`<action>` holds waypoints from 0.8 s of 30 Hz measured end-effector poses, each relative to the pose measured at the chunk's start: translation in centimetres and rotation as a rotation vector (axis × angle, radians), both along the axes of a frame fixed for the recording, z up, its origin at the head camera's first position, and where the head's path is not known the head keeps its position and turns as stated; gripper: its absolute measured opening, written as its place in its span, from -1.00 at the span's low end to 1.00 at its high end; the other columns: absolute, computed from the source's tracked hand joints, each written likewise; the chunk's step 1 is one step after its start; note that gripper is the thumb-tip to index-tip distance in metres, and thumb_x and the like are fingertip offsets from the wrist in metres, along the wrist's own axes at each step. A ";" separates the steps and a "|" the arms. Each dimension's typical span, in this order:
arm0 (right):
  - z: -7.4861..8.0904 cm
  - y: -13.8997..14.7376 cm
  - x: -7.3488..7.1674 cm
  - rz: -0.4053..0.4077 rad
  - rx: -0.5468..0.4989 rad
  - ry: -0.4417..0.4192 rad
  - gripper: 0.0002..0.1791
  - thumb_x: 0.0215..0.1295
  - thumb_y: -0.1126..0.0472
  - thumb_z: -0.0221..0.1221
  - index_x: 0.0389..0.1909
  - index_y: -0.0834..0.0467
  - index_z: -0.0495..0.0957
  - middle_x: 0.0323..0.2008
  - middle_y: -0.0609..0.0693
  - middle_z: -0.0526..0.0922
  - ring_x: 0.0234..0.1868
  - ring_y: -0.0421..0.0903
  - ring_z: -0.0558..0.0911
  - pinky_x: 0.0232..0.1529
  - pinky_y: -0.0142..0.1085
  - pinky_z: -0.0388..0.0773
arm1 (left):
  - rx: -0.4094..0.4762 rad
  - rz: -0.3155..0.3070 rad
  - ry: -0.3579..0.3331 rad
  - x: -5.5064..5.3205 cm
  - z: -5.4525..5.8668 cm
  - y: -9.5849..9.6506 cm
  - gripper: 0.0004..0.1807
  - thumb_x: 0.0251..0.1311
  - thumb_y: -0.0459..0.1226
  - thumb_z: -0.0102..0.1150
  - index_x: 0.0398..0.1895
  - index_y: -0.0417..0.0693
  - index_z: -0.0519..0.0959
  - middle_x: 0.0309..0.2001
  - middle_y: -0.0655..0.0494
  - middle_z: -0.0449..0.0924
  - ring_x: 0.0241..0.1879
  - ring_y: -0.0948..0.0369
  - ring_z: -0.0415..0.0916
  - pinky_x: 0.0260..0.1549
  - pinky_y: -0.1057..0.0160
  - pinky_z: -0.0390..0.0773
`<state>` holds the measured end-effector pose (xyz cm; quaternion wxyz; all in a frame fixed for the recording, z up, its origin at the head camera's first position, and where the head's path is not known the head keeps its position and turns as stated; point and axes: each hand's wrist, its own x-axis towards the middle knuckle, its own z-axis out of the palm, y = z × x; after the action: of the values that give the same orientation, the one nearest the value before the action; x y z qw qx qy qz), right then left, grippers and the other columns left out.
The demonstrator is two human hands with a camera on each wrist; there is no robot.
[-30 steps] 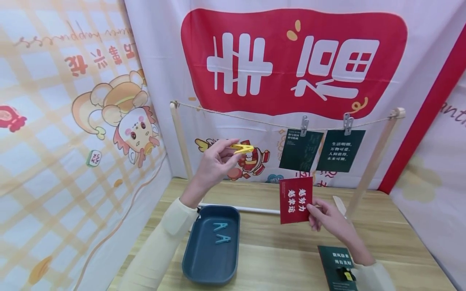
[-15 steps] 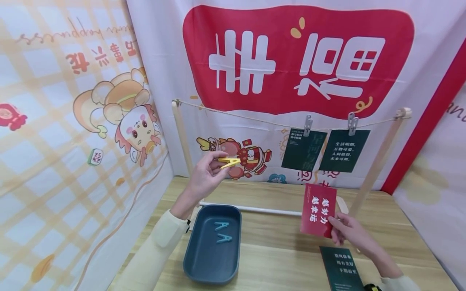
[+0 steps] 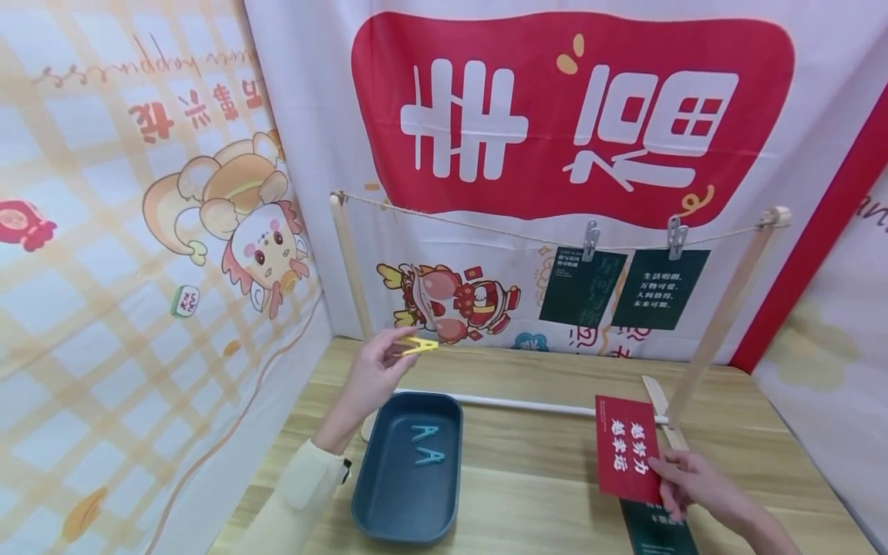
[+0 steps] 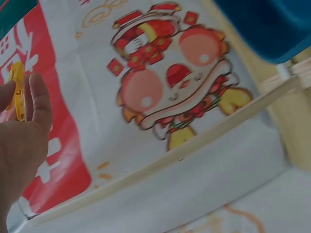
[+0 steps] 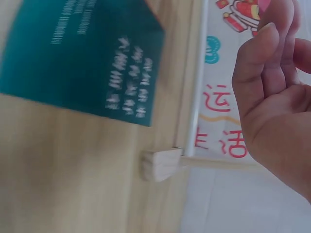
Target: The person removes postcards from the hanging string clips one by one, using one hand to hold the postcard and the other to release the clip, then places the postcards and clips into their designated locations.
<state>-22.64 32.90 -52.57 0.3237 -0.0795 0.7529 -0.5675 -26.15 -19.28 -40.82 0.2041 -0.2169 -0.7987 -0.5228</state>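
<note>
My left hand [image 3: 371, 378] pinches a yellow clothespin [image 3: 420, 346] between thumb and fingers, above the far end of the blue-grey tray. The left wrist view shows this clothespin [image 4: 18, 92] at the far left, in the fingertips. Over at the right, my right hand [image 3: 697, 487] holds a red card [image 3: 627, 447] with white lettering by its lower right edge. Below the red card a dark green card [image 3: 659, 533] lies on the table, partly covered by it in the head view. The right wrist view shows my right hand [image 5: 277, 92] with curled fingers, the red card hidden.
Two blue clothespins [image 3: 428, 456] lie in the tray [image 3: 357, 493]. A rope [image 3: 472, 225] runs between two wooden posts [image 3: 728, 324]. Two dark green cards [image 3: 581, 291] hang from it by metal clips [image 3: 590, 240]. A white rod [image 3: 513, 404] joins the posts low down.
My left hand has come down and left with the yellow clothespin. My right hand has carried the red card down and right, over the green card on the table.
</note>
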 end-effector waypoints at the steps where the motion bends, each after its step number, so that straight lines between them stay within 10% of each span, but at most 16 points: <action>1: -0.3 0.2 0.2 0.003 -0.014 -0.012 -0.55 0.53 -0.03 -0.06 0.06 0.31 0.35 -0.45 0.12 0.69 -0.46 -0.05 0.70 -0.34 -0.33 0.62 | 0.007 0.002 -0.026 0.1 -0.6 -0.1 -0.56 0.18 -0.52 0.23 0.17 -0.25 0.51 0.00 -0.22 0.54 -0.11 -0.08 0.66 -0.20 0.31 0.69; 10: -2.2 1.2 1.7 0.016 -0.049 -0.048 -0.56 0.55 -0.03 -0.09 0.01 0.31 0.39 -0.50 0.00 0.67 -0.52 -0.16 0.66 -0.40 -0.35 0.61 | -0.035 0.080 -0.268 0.6 -5.2 -0.4 -0.82 0.23 -0.46 0.22 -0.14 -0.12 0.57 -0.04 -0.08 0.58 -0.11 0.05 0.68 -0.21 0.37 0.67; 24: -4.1 4.1 3.3 -0.037 0.004 -0.104 -0.52 0.54 -0.07 -0.11 0.03 0.30 0.44 -0.56 -0.06 0.65 -0.55 -0.21 0.61 -0.47 -0.43 0.51 | -0.327 0.095 -0.288 2.7 -8.9 -0.4 -0.80 0.14 -0.39 0.34 -0.43 0.06 0.52 -0.19 0.17 0.62 -0.30 0.31 0.51 -0.36 0.44 0.55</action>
<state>-19.34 37.01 -56.66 0.3522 -0.0354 0.7373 -0.5753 -23.41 -19.69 -49.68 0.0745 -0.1325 -0.9031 -0.4017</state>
